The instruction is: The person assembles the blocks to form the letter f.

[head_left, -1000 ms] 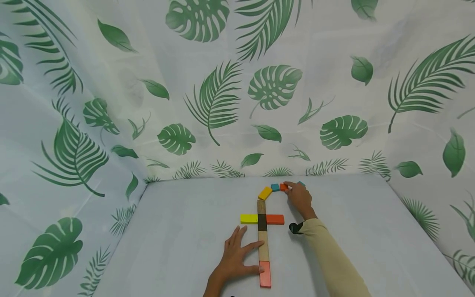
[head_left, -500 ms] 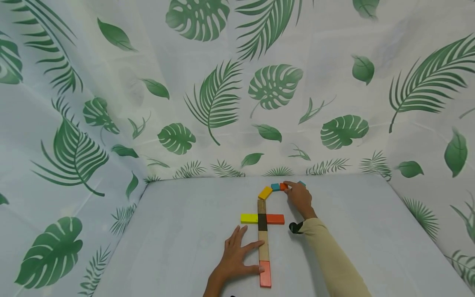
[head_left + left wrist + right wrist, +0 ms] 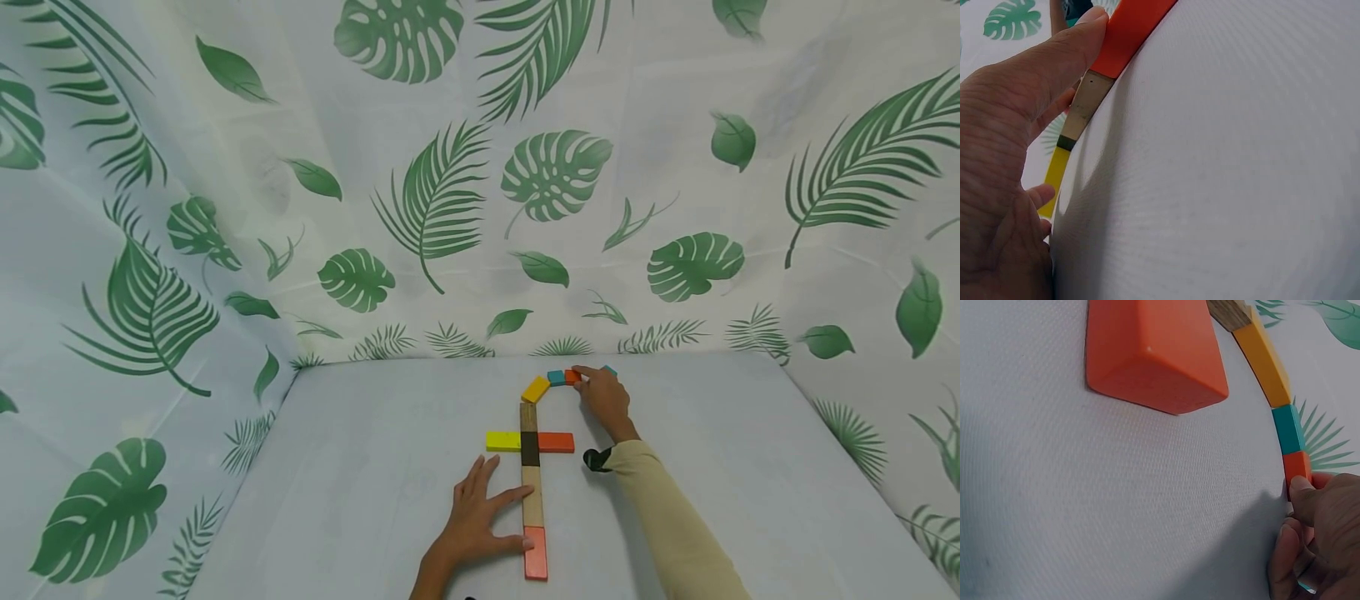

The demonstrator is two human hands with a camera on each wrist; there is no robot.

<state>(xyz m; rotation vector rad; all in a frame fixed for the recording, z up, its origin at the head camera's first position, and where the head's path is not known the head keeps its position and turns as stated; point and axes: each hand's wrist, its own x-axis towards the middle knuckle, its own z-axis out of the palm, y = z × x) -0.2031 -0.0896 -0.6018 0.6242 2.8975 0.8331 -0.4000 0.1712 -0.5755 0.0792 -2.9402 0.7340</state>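
Observation:
My right hand (image 3: 606,400) pinches a small orange-red block (image 3: 1297,467) between thumb and forefinger. That block touches a small teal block (image 3: 1288,429), which follows a yellow-orange block (image 3: 536,390) in a curve. Another blue block (image 3: 611,371) peeks out behind the right hand, mostly hidden. My left hand (image 3: 474,515) lies with fingers spread, its thumb on a salmon-red block (image 3: 536,562) and its forefinger on a light wooden block (image 3: 532,510). These lie in a straight column with a dark block (image 3: 529,450) and a brown wooden block (image 3: 528,417).
A yellow-green block (image 3: 502,442) and an orange-red block (image 3: 557,442) extend sideways from the dark block. The white table (image 3: 360,467) ends at a leaf-printed cloth (image 3: 442,333) at the back and both sides. A black wrist device (image 3: 597,460) sits below the right hand.

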